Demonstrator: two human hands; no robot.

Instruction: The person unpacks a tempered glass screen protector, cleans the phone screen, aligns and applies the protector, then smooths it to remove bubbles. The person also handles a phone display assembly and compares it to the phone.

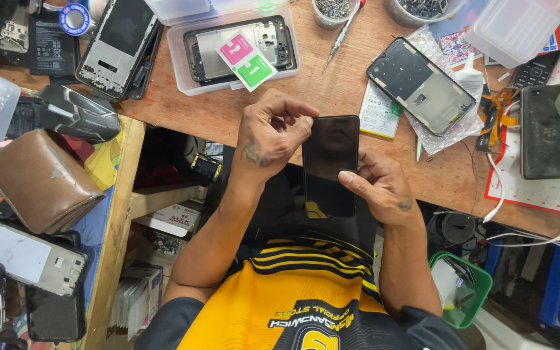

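A black smartphone [329, 155] with a dark glossy screen is held upright over the near edge of the wooden bench [332, 84]. My right hand [384, 191] grips its lower right side, thumb lying across the screen. My left hand [268, 135] is curled at the phone's upper left corner, with fingertips pinched against that edge. Whether a thin film sits between those fingers I cannot tell.
A clear tray [183, 68] holds a phone frame and pink and green sticker tabs [246, 60]. A phone back panel [420, 85] lies on plastic wrap at the right, beside a dark phone [544, 133]. A screwdriver [341, 35], a brown wallet [40, 180] and more phone parts lie at the left.
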